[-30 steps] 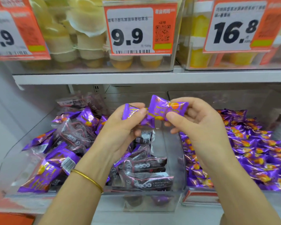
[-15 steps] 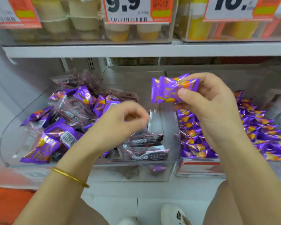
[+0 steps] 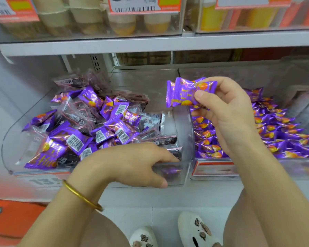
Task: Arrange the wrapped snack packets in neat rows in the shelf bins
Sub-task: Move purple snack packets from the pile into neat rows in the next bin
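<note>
1. Risking a spill from the right hand point(image 3: 227, 118): held purple packets point(image 3: 191, 91) pinched only at one end between thumb and curled fingertips, glossy wrappers fanned rather than squared, likely to slide apart and drop into the wrong bin.
2. Risking a mix-up as well: left bin point(image 3: 16, 154) heaped with purple wrappers and dark packets point(image 3: 150, 120) jumbled together, no rows visible, easy to pull the wrong kind or bury a sorted one.
3. Risking a knock against the clear front wall from the left hand point(image 3: 132, 163), probably enough to shift the heap behind it.
4. Locating the held purple packets: in the air above the curved clear wall between left bin and right bin point(image 3: 292, 168), apart from both heaps; thumb pad on the near face, other fingers behind, most of the stack jutting leftward past the fingertips.
5. Locating the left hand: draped over the front wall at the left bin's near right corner, fingers inside just beside dark packets, thumb outside on the front. Hold on any packet impossible to tell.
</note>
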{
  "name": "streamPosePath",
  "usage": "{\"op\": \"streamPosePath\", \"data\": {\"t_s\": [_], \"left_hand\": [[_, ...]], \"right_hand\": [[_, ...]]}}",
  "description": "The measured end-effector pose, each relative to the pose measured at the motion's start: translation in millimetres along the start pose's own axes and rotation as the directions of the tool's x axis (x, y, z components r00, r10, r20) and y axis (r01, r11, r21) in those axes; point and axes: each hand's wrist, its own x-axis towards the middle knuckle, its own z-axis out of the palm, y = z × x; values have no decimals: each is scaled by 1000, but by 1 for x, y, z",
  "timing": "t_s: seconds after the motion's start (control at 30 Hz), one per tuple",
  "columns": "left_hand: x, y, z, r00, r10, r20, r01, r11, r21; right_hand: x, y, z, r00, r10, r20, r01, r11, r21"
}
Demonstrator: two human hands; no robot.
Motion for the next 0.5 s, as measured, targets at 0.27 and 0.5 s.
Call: {"op": "streamPosePath", "data": {"t_s": [0.27, 0.5], "left_hand": [[7, 5, 5, 997, 53, -60, -49, 997, 55], [4, 1, 3, 991, 10, -133, -23, 995, -92]], "right_hand": [[0, 1, 0, 1000, 1, 1, -1, 1000, -7], [0, 1, -1, 1000, -6, 5, 6, 1000, -7]]}}
